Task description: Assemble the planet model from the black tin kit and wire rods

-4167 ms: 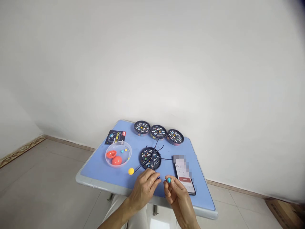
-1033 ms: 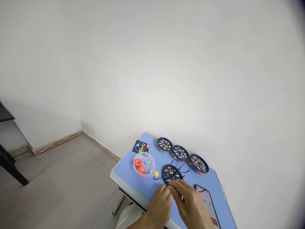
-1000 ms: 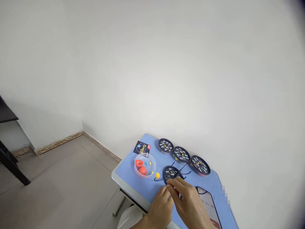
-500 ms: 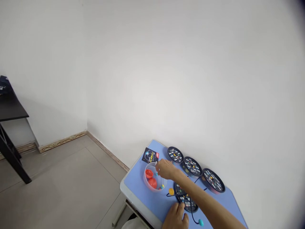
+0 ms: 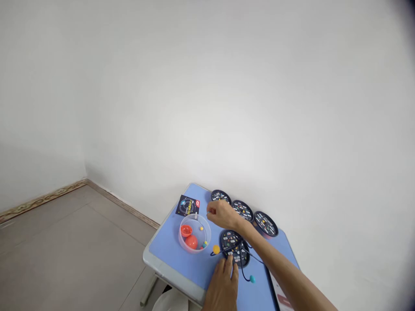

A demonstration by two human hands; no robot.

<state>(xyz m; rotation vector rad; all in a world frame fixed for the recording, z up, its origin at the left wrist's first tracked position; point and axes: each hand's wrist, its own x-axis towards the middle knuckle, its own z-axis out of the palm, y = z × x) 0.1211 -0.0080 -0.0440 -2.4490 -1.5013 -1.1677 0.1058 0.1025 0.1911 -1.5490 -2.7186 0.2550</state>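
Right hand (image 5: pixel 221 214), forearm slanting across, fingertips pinched together on a blue bead (image 5: pixel 208 213), mostly hidden. Clear tub (image 5: pixel 195 226) just left of grip; wire frame (image 5: pixel 240 242) nearer, on black disc (image 5: pixel 234 255). Left hand (image 5: pixel 223 285) palm down, fingers apart, touching disc's near edge.

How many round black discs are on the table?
4. Three make a row at the back: left disc, middle disc, right disc. The front disc is by the left hand. The right hand partly covers two.
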